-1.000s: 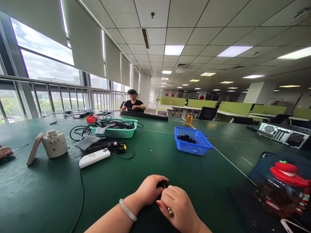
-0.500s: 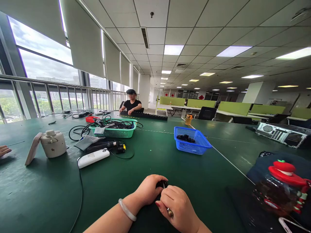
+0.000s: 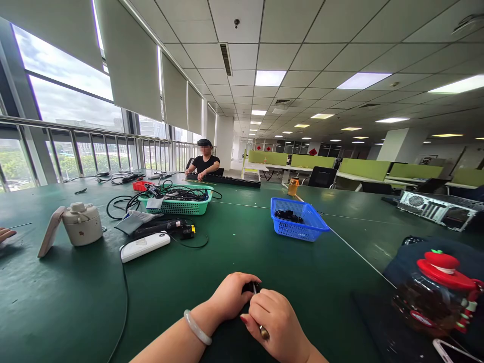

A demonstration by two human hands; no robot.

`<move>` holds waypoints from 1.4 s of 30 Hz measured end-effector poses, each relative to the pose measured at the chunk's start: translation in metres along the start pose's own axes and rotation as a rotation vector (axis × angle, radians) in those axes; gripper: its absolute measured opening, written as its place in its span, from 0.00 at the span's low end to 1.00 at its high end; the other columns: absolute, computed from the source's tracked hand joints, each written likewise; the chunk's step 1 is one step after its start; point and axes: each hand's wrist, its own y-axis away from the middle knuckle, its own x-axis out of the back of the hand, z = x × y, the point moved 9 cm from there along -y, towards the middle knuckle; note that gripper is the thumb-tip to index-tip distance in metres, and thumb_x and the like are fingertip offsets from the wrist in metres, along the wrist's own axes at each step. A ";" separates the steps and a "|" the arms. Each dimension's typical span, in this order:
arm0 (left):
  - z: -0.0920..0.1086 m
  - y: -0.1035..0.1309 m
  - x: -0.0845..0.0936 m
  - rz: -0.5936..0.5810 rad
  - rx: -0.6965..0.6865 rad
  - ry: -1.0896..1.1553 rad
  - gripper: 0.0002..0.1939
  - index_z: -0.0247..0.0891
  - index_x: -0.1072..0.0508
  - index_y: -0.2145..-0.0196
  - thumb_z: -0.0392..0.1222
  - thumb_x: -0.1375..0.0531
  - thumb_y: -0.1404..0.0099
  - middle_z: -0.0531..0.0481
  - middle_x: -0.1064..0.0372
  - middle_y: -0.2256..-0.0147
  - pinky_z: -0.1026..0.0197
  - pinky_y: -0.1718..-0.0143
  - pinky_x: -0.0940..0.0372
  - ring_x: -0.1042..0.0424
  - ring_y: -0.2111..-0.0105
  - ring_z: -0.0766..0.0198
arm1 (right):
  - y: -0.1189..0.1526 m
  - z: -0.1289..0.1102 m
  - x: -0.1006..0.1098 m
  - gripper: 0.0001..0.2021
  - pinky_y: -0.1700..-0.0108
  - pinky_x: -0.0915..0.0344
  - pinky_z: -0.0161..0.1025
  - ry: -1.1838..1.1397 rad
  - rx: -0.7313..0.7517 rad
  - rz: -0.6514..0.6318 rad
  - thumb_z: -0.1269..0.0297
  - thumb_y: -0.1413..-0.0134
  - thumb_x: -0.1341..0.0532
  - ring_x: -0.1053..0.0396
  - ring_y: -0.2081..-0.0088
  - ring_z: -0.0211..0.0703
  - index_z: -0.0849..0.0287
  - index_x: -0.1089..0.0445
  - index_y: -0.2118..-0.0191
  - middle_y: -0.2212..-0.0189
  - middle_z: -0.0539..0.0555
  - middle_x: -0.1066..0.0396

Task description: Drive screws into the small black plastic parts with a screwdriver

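Near the front middle of the green table, my left hand is closed on a small black part, mostly hidden by the fingers. My right hand is wrapped round a thin tool whose rounded, brownish handle end sticks out below the fist. The tool's metal shaft points up and touches or nearly touches the black part. Beyond the hands stands a blue basket with black pieces inside.
A green basket of cables, a white power bank-like box and a beige jug stand left. A red-lidded pitcher and metal case are right. A person sits across; another person's hand is far left.
My hands and what they hold have barely moved; the right thumb and handle end have shifted slightly left. The other person's hand at the far left has drawn a little outward.
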 end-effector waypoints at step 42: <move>-0.006 -0.001 0.000 0.023 0.019 0.063 0.22 0.41 0.26 0.56 0.31 0.45 0.48 0.53 0.25 0.60 0.63 0.57 0.36 0.28 0.61 0.63 | -0.003 -0.008 -0.004 0.20 0.73 0.52 0.37 0.090 0.067 0.004 0.67 0.35 0.50 0.46 0.78 0.37 0.58 0.41 0.81 0.82 0.49 0.40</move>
